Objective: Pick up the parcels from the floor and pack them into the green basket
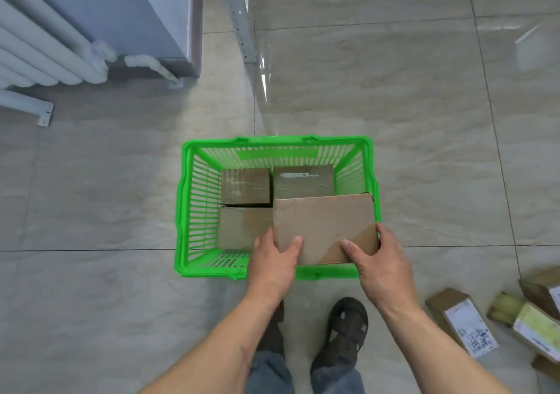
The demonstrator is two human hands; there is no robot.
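A person is standing over the green basket in the middle of the frame and holding a flat cardboard parcel above its lower right part, with three parcels already lying inside: one at the upper left, one at the upper right and one at the lower left. The risk I am seeing is at the right rim: the held parcel's upper right corner is reaching over that edge, so if it is lowered as it is, it may catch on the rim and end up tilted, or ride up on a neighbouring box instead of dropping into the free corner (it looks wider than the gap, though that is hard to judge from here). The left hand is gripping the parcel's lower left corner, thumb lying on top, and the right hand is gripping the lower right corner the same way, both forearms reaching up from the bottom of the frame. More parcels are waiting on the floor at the lower right.
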